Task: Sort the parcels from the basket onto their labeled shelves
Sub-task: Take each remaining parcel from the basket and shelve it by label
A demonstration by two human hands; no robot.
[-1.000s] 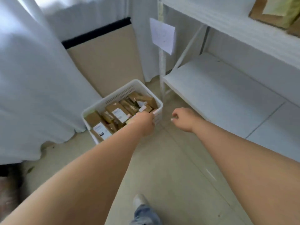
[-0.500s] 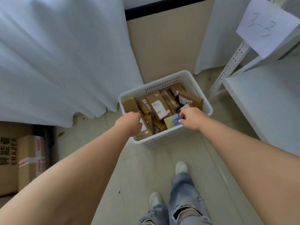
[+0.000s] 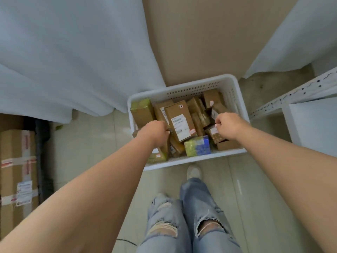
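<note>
Over basket (image 3: 184,162): both hands' grips curled among parcels (image 3: 179,123)

White perforated plastic basket (image 3: 184,88), matt brown cardboard parcels (image 3: 179,121), ripped denim jeans (image 3: 182,220), smooth floor tiles (image 3: 102,147)

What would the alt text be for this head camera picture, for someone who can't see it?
Seen from above, a person's left hand and right hand reach into a white basket on the floor, packed with brown cardboard parcels and one yellow and blue package. The person's legs in ripped jeans show below, a white shelf at right.
</note>
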